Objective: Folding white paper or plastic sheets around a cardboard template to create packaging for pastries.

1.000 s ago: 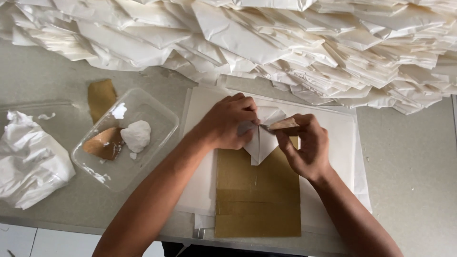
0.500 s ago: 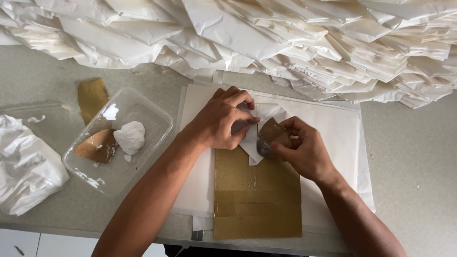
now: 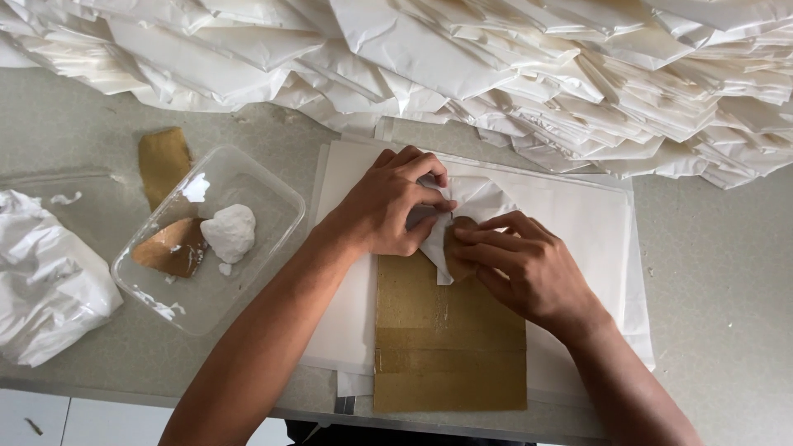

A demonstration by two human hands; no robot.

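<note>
My left hand (image 3: 387, 211) and right hand (image 3: 516, 264) have fingers pinching a folded white paper piece (image 3: 472, 206) on the cardboard sheet (image 3: 446, 330). It's probably thin, light and creases easily, so I'd grip the edges.

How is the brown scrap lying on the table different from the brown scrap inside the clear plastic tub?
The brown scrap on the table lies bare on the grey table, outside the clear tub; the scrap in the tub sits beside a white lump. The table scrap looks lighter, mustard-toned and clean; the tub scrap is darker and smeared with white. The table one is longer and roughly rectangular, the tub one more wedge-shaped. Both are flat pieces left of the hands.
</note>
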